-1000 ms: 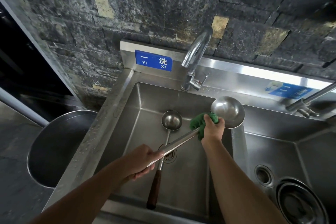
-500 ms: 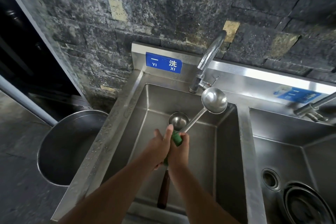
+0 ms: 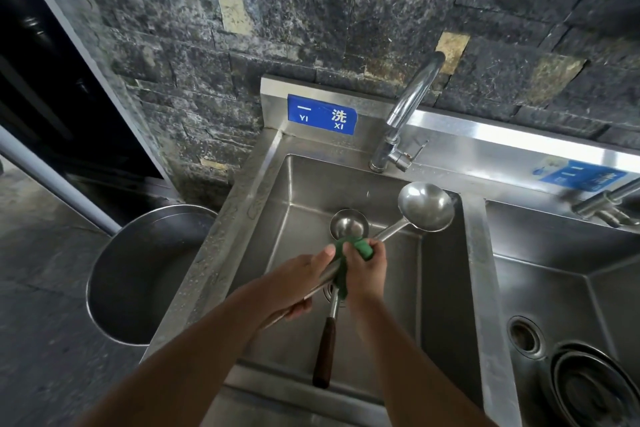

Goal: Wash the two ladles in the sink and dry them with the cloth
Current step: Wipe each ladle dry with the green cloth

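Tightly, right hand (image 3: 365, 265) round cloth (image 3: 362, 248)

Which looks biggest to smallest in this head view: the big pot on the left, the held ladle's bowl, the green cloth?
1. Pot
2. Held ladle's bowl
3. Green cloth, partly hidden inside the right hand

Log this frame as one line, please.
phase: drying | left hand: holds big ladle handle | right hand: rubs green cloth on it | small ladle: lying in sink

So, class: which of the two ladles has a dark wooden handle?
The smaller ladle lying in the sink; the larger ladle, held in both hands, is all metal.
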